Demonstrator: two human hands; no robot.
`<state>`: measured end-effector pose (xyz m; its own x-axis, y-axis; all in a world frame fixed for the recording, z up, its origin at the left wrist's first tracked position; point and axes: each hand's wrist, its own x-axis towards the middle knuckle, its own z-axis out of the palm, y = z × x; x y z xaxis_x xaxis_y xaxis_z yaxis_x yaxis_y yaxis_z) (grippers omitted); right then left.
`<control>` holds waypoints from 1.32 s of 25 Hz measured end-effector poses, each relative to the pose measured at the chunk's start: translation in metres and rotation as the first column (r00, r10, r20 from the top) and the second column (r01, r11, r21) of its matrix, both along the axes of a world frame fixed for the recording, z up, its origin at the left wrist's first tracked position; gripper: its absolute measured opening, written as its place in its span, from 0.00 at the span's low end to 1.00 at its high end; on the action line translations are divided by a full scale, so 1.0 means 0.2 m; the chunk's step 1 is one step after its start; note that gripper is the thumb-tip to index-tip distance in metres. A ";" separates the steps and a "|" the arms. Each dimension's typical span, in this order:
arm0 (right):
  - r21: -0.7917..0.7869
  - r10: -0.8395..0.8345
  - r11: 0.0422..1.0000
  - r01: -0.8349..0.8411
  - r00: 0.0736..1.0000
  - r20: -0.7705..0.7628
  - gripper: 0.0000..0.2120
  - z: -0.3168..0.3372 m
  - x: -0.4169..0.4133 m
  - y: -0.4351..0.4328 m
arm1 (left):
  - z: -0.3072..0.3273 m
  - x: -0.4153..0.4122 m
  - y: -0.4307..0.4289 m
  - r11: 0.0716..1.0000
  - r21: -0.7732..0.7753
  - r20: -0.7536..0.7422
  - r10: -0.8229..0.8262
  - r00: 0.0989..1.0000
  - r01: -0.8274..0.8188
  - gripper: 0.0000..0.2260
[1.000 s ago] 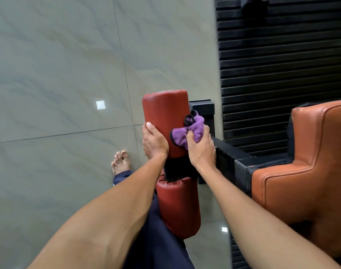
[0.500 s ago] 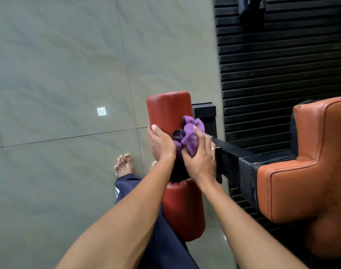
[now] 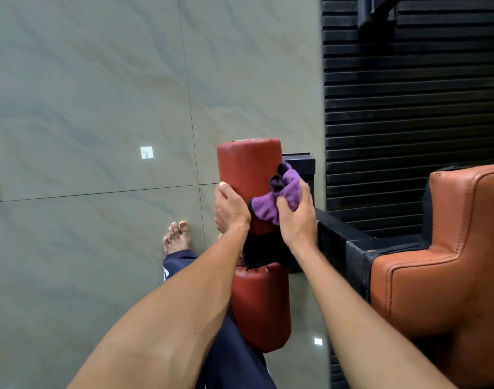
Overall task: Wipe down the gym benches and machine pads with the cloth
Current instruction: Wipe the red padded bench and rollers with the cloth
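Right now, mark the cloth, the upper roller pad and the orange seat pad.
cloth (image 3: 268, 206): head view, flat purple fold at its lower left.
upper roller pad (image 3: 247, 169): head view, bare red front, upper half.
orange seat pad (image 3: 442, 276): head view, face just inside the stitching.

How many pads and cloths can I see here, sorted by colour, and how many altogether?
Dark red cylindrical roller pads: 2, the upper pad and the lower pad
Orange stitched leather cushion: 1
Purple bunched cloth: 1
Total: 4
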<state>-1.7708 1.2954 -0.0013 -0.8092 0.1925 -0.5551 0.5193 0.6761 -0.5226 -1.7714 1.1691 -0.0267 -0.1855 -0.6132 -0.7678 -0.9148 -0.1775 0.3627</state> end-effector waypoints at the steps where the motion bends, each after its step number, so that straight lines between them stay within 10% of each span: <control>1: 0.014 0.030 0.999 -0.029 0.998 -0.052 0.29 0.04 0.09 -0.01 | -0.02 0.01 -0.03 1.000 0.027 -0.002 -0.008 1.000 0.008 0.26; 8: 0.236 0.251 0.955 -0.182 0.917 -0.310 0.30 0.00 -0.14 -0.24 | -0.26 0.07 -0.13 0.938 0.329 -0.070 0.142 0.987 -0.111 0.33; 23: 0.029 0.183 0.983 -0.181 0.974 -0.130 0.27 0.01 0.00 -0.04 | 0.10 0.00 0.16 0.981 -0.163 -0.046 0.096 0.994 -0.102 0.31; 33: 0.041 0.163 0.987 -0.158 0.971 -0.177 0.28 -0.02 0.01 -0.01 | 0.01 0.03 0.02 0.999 -0.035 0.037 -0.024 0.999 0.026 0.24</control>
<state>-1.7679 1.2941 -0.0058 -0.9166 0.0648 -0.3945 0.3024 0.7578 -0.5782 -1.7645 1.1731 -0.0238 -0.1735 -0.6357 -0.7522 -0.9315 -0.1420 0.3348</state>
